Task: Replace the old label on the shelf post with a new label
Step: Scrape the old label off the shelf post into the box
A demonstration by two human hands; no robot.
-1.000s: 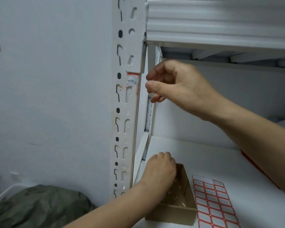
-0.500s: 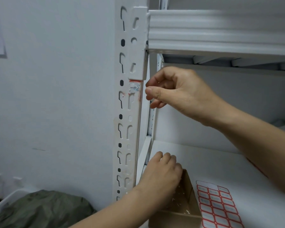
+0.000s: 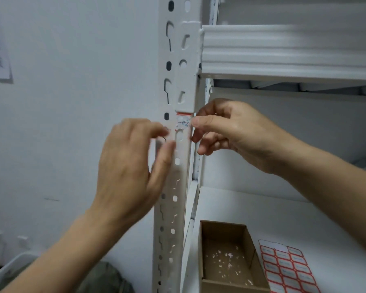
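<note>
The white slotted shelf post [image 3: 179,176] carries the old label [image 3: 183,123], a torn white sticker with a red top edge and blue writing. My right hand [image 3: 230,132] is at the label's right edge, thumb tip on the label and curled fingers behind the post's edge, pinching there. My left hand [image 3: 131,166], blurred by motion, is raised at the post's left side with thumb and forefinger close to the label's left edge and nothing in it. A sheet of new red-bordered labels [image 3: 287,269] lies on the lower shelf.
An open cardboard box [image 3: 224,229] with several white paper scraps inside stands on the white lower shelf [image 3: 283,218] beside the label sheet. The upper shelf beam [image 3: 283,51] crosses above my hands. A white wall is at left, with a grey-green bundle [image 3: 101,280] below.
My left hand rose from the cardboard box up to the left side of the post by the label. My right hand closed in until its thumb met the label's right edge.
</note>
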